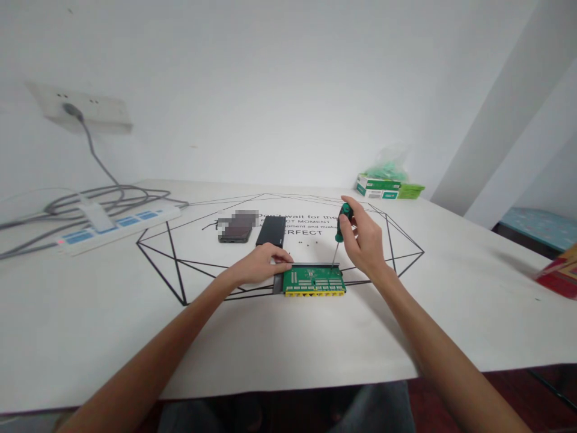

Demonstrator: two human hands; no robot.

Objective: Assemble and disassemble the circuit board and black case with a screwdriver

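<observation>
Two jobs at once, judging by the pose: steady the circuit board (315,278) with the left hand (258,264), and guide the screwdriver (339,234) with the right hand (366,242). Best to bring the shaft, leaning slightly with its handle to the right, nearer to upright before turning, then press straight down and turn slowly, to avoid skating across the green surface. Right fingers closed around the green handle, pinching it between thumb and forefinger; tip down at the rear right part of the board. Left fingers bent at the rear left corner, perhaps pressing, perhaps pinching, too small in view to tell which. Better to brace firmly there without flexing the board, well away from the tip. As for looks: flat, oblong and green, with pale markings in rows, a yellow strip (314,294) along the near edge and a dark metal rim (314,264) along the far one. Lying face up on the white tabletop (288,349), between the two forearms, nearer than the black case (271,230) and slightly to its right.
</observation>
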